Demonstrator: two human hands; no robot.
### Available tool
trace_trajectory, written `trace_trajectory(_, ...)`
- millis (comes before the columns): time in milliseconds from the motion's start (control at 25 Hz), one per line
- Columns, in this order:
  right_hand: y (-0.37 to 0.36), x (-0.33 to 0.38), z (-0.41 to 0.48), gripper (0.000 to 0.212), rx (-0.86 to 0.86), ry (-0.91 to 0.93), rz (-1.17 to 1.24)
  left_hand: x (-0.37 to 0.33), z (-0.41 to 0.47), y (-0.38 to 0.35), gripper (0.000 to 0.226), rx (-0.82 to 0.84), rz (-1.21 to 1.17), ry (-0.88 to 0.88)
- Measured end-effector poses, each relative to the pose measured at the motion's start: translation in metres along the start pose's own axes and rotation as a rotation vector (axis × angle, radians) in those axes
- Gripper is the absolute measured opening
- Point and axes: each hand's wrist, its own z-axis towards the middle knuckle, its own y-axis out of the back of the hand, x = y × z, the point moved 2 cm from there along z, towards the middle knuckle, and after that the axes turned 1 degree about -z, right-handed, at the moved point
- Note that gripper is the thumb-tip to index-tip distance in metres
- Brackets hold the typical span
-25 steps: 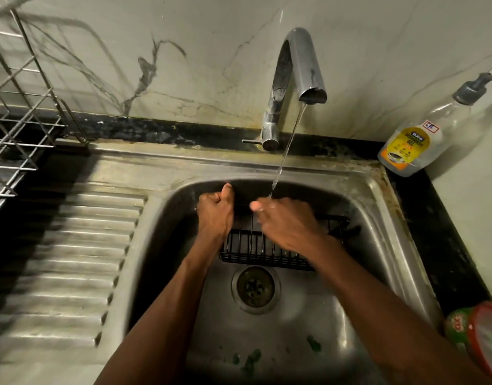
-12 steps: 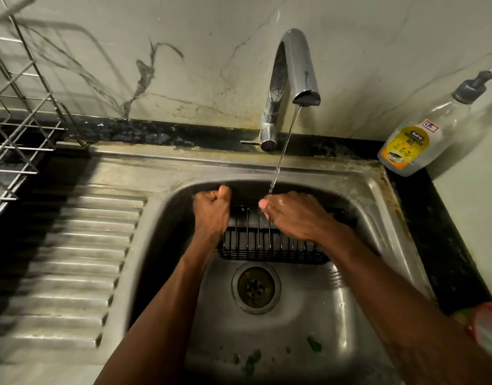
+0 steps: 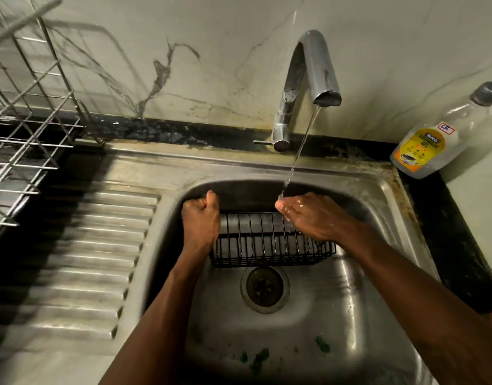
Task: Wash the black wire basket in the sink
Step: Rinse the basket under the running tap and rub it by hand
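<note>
Basket (image 3: 269,240): held in sink (image 3: 358,315), over drain (image 3: 264,286). Left end gripped by left hand (image 3: 201,222), fingers curled. Right end overlaid by right hand (image 3: 311,215), fingers nearly straight, wetted by tap (image 3: 308,79) stream. Bottle (image 3: 431,143) rightward; rack (image 3: 25,120) leftward.

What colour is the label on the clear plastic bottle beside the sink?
The bottle's label is yellow, orange below; head view.

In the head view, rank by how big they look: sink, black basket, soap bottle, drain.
Largest: sink.
Then black basket and soap bottle, about alike; the bottle is cut off, so unranked.
Smallest: drain.
</note>
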Motion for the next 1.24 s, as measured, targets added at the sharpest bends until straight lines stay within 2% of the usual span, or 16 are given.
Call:
trace_trajectory(160,-0.003,0.015,0.008,0.038,-0.141,0.066,-0.038,-0.005,-0.007,0.012,0.061,0.066,0.078,-0.108)
trace_trajectory(280,-0.009,0.024,0.018,0.038,-0.186,0.108,-0.053,-0.018,-0.003,0.018,0.068,0.150,0.327,-0.302)
trace_trajectory(440,-0.014,0.012,0.007,0.037,-0.162,0.164,-0.067,-0.024,-0.006,0.017,0.067,0.113,0.378,-0.303)
trace_trajectory(480,-0.014,-0.004,0.003,0.038,-0.158,0.124,-0.060,-0.024,-0.007,0.017,0.066,0.103,0.381,-0.311)
trace_trajectory(560,-0.009,-0.031,-0.010,0.039,-0.160,-0.034,0.116,-0.022,-0.006,0.017,0.065,0.080,0.386,-0.329)
trace_trajectory(640,-0.011,-0.030,-0.016,0.033,-0.183,-0.067,0.158,-0.017,-0.004,0.018,0.065,0.068,0.335,-0.309)
trace_trajectory(720,-0.014,0.003,-0.008,0.029,-0.248,-0.030,0.043,-0.009,-0.003,0.015,0.066,0.065,0.215,-0.254)
trace_trajectory(800,-0.022,0.045,0.004,0.044,-0.242,-0.063,-0.070,-0.004,-0.003,0.010,0.061,0.039,0.031,-0.160)
trace_trajectory(880,-0.026,0.074,0.018,0.063,-0.295,-0.149,-0.080,-0.003,0.000,0.006,0.055,0.024,-0.093,-0.102)
trace_trajectory(920,-0.027,0.085,0.022,0.066,-0.319,-0.173,-0.074,-0.003,0.002,0.004,0.055,0.017,-0.112,-0.096)
trace_trajectory(1040,-0.032,0.083,0.016,0.051,-0.357,-0.031,-0.065,0.000,0.004,0.002,0.060,-0.010,-0.097,-0.080)
trace_trajectory(1120,-0.030,0.059,0.012,0.035,-0.253,0.120,0.028,-0.002,0.004,-0.002,0.063,-0.033,-0.093,-0.052)
trace_trajectory(1160,-0.029,0.047,0.012,0.031,-0.212,0.146,0.078,-0.003,0.005,-0.006,0.064,-0.032,-0.097,-0.026)
trace_trajectory(1240,-0.027,0.031,0.008,0.033,-0.281,0.053,0.087,-0.003,0.010,-0.019,0.064,0.013,-0.092,0.031)
